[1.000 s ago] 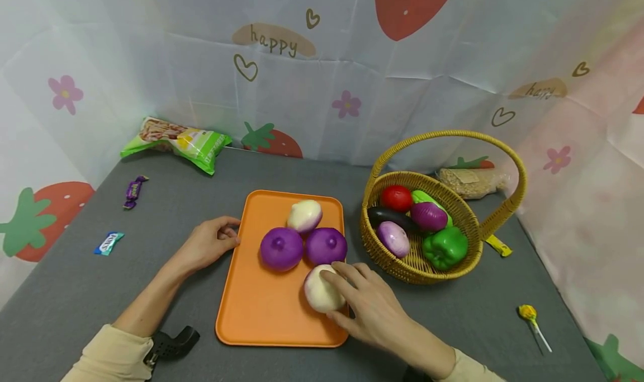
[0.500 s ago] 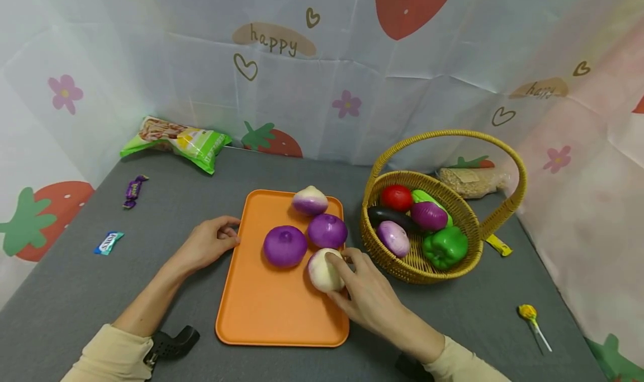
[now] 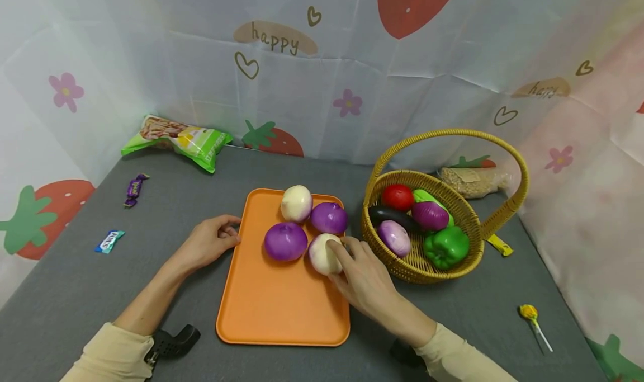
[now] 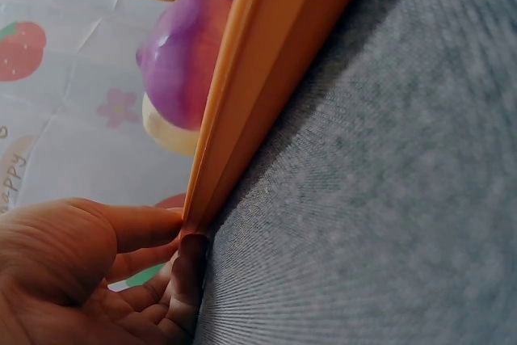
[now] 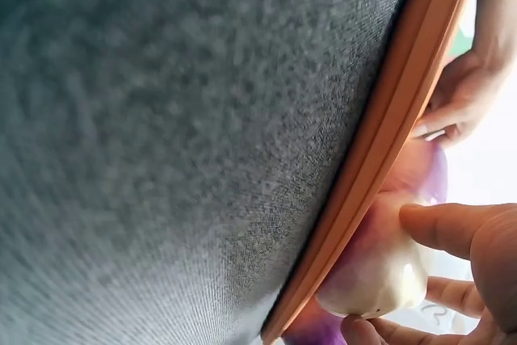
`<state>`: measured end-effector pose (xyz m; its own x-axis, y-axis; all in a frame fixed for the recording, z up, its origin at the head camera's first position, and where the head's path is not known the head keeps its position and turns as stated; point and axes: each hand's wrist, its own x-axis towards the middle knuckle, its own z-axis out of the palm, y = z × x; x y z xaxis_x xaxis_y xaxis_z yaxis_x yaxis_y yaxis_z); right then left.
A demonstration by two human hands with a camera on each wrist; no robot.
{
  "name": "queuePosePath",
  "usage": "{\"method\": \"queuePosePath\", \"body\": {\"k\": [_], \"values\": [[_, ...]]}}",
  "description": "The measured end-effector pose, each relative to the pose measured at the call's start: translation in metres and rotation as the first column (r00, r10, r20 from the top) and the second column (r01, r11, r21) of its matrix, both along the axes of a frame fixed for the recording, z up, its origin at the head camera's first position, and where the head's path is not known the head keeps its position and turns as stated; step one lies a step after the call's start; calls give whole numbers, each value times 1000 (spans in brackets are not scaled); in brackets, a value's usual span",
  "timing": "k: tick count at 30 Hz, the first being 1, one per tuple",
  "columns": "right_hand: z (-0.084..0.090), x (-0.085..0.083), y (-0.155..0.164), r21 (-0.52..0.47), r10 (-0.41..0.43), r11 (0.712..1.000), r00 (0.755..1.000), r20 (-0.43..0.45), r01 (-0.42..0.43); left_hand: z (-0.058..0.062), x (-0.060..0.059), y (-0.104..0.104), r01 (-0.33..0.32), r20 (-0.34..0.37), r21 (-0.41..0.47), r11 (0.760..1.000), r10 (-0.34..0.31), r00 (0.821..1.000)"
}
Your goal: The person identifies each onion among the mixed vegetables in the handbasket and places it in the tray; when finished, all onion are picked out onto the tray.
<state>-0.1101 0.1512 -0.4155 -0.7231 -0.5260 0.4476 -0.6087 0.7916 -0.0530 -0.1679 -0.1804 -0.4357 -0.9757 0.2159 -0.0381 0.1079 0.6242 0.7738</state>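
Four becomes several here: purple-and-white turnips sit in the upper half of an orange tray [image 3: 271, 315]. My right hand [image 3: 367, 278] holds the nearest turnip [image 3: 324, 254], white side up, at the tray's right edge. In the right wrist view, its thumb and fingers spread round that turnip [image 5: 388, 272]. Just beyond lie two turnips with purple sides up, the left one [image 3: 285, 241] and the right one [image 3: 329, 218]. Another turnip [image 3: 296, 203] shows its white side at the back. My left hand [image 3: 210, 245] pinches the tray's left rim [image 4: 234, 111].
A wicker basket [image 3: 374, 248] of vegetables stands right of the tray, its tall handle raised. A green snack bag [image 3: 178, 141] and two wrapped sweets, one purple [image 3: 134, 190], lie at left. A lollipop [image 3: 529, 314] lies at right, a yellow packet [image 3: 500, 245] beside the basket.
My right hand has moved away from me with its turnip, up the tray. The back turnip has rolled about, and the purple ones have shifted slightly. The left hand stays put.
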Motion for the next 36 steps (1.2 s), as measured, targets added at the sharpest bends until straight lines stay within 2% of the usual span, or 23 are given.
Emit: {"method": "queuePosePath", "body": {"k": [9, 29, 36], "values": [[2, -3, -2, 4, -13, 1000, 1000, 24, 13, 1, 0, 0, 6, -7, 4, 1000, -6, 1000], [0, -7, -3, 2, -19, 1000, 1000, 8, 19, 2, 1, 1, 11, -10, -3, 1000, -11, 1000], [11, -4, 0, 32, -15, 999, 1000, -28, 16, 1, 1, 0, 8, 0, -3, 1000, -8, 1000]]}}
